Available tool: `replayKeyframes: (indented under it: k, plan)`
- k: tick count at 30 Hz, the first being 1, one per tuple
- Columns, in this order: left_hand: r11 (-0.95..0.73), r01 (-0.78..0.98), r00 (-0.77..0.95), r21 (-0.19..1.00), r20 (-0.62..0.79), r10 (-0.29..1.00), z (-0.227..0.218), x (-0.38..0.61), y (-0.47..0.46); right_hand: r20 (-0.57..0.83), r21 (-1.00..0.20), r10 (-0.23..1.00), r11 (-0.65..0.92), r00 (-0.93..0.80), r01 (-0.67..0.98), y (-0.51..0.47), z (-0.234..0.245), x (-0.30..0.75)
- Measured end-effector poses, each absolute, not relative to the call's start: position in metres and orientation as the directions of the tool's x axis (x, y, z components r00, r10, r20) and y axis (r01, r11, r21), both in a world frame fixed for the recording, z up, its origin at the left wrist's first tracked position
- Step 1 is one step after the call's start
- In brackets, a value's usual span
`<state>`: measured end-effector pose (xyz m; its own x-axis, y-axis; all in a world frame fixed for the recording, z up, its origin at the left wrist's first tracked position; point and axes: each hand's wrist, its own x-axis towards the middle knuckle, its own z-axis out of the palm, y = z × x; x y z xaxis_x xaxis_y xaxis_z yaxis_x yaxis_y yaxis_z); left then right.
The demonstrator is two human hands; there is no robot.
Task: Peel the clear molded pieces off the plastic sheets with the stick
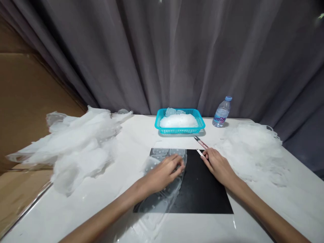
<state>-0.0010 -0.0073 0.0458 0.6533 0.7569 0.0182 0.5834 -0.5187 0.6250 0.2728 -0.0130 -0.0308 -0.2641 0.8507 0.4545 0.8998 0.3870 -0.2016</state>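
Head view.

1. Work surface: a white table (278, 209) carries a black mat (202, 192) at the near centre. A clear plastic sheet (162, 199), moulded with small pockets, lies over the left part of the mat and runs off its near left edge.
2. Left hand (165, 172): rests palm down on the sheet. The fingers are loosely bent and spread and press on the plastic; they enclose nothing.
3. Right hand (217, 165): lies on the right part of the mat, fingers stretched toward the far side. The fingertips meet the near end of the snips (201, 143), which lie slantwise at the mat's far edge. Whether the fingers pinch the handle cannot be told.
4. Step in hand, as judged: the sheet is held down while the cutting tool is being reached.
5. Requirement, as judged: lifting the snips calls for a firm close about both handles, with the sheet kept flat.
6. Surroundings: a blue basket (158, 123) of clear pieces stands far centre, a water bottle (221, 114) to its right. Plastic heaps lie far left (76, 148) and far right (250, 152).
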Motion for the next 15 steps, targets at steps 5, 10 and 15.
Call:
replayKeyframes:
  k: [5,10,15]
  plan:
    - [-0.572,0.657,0.637,0.491,0.045,0.77,0.045,-0.054,-0.011,0.425,-0.179,0.872,0.346,-0.244,0.921,-0.001,-0.035,0.28]
    - [-0.712,0.659,0.703,0.242,0.14,0.698,0.025,-0.096,-0.025,0.396,-0.114,0.892,0.282,-0.217,0.952,-0.003,-0.034,0.277]
    - [-0.799,0.593,0.784,0.1,0.152,0.602,0.019,-0.083,-0.036,0.368,-0.025,0.907,0.229,-0.204,0.973,-0.011,-0.03,0.268]
